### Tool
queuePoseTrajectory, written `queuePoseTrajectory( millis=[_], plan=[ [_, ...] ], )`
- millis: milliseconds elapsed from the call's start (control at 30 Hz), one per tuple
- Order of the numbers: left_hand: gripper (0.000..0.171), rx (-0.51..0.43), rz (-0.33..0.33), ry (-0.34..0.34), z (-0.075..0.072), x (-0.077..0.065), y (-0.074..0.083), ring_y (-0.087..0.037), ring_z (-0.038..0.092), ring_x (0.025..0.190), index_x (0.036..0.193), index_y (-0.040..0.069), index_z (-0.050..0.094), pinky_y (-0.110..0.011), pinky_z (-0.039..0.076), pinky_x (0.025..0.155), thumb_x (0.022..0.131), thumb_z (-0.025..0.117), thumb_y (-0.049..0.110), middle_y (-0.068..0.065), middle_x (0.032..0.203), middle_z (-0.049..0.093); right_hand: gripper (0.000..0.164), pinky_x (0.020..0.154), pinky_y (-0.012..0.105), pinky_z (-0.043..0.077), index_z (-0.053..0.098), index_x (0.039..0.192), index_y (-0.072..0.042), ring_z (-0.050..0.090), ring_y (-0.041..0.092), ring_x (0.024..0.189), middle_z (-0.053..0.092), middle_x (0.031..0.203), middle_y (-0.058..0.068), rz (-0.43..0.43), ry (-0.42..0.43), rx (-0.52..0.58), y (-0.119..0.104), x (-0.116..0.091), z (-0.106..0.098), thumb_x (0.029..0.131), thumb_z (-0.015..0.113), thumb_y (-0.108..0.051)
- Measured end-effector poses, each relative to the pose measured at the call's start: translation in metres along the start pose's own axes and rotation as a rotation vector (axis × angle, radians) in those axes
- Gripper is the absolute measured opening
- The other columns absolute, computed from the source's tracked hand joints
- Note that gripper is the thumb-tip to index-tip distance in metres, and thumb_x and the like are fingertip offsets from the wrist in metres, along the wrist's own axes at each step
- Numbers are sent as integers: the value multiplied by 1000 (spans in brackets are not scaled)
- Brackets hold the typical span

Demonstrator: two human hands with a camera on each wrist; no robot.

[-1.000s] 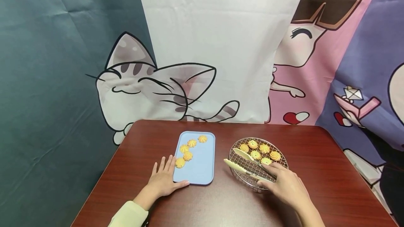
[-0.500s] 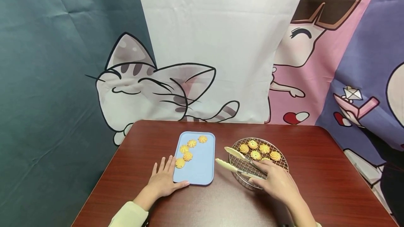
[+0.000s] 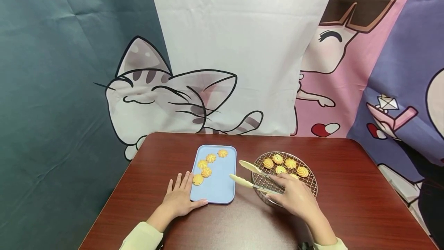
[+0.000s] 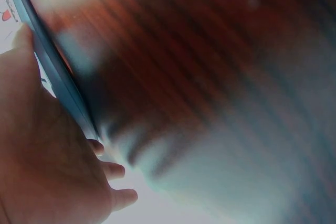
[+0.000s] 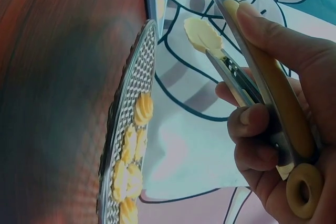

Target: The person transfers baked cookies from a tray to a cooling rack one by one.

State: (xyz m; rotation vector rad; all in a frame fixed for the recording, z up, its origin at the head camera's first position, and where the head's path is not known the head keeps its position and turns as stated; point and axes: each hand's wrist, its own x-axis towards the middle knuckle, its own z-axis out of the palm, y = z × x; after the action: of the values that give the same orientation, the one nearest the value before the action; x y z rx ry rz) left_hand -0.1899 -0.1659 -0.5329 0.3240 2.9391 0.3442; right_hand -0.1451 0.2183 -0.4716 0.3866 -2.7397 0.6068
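Observation:
My left hand (image 3: 178, 200) rests at the left side of a light blue tray (image 3: 220, 190), fingers spread and thumb along its near edge. Several yellow piped butter cookies (image 3: 206, 172) lie on the tray's left and far part. My right hand (image 3: 296, 198) grips kitchen tongs (image 3: 243, 181) with cream scalloped tips, fingers curled round the handles in the right wrist view. The tong tips stand apart with nothing between them, near the tray's right edge. Below the right hand is a round wire rack (image 5: 139, 72) with several more cookies (image 3: 290, 163), one partly hidden by the fingers.
Tray and rack stand side by side on a dark red-brown wooden table (image 3: 243, 227). Behind its far edge hangs a cloth backdrop (image 3: 249, 49) with cartoon figures. In the left wrist view the tray's side (image 4: 58, 72) shows edge-on above the wood.
My right hand has moved left with the tongs, from over the rack until the tips reach the tray's right edge. My left hand, the tray and the cookies have stayed put.

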Motion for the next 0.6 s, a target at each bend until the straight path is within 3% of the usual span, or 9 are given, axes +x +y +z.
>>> queuePoseTrajectory(
  millis=[300, 600],
  plan=[
    [118, -4, 1, 1, -2, -1, 1, -42, 12, 154, 162, 6, 21, -64, 8, 120, 80, 53, 86, -15, 168, 19, 61, 87, 53, 55, 74, 126, -20, 69, 31, 108, 70, 124, 7, 0, -37, 14, -10, 10, 7, 72, 89, -44],
    [118, -9, 1, 1, -4, -2, 2, -42, 12, 154, 162, 6, 20, -65, 7, 120, 81, 53, 85, -15, 168, 19, 63, 81, 47, 57, 73, 127, -21, 70, 24, 100, 71, 116, -2, 0, -73, 55, -19, 19, 16, 71, 90, -43]
  ],
)
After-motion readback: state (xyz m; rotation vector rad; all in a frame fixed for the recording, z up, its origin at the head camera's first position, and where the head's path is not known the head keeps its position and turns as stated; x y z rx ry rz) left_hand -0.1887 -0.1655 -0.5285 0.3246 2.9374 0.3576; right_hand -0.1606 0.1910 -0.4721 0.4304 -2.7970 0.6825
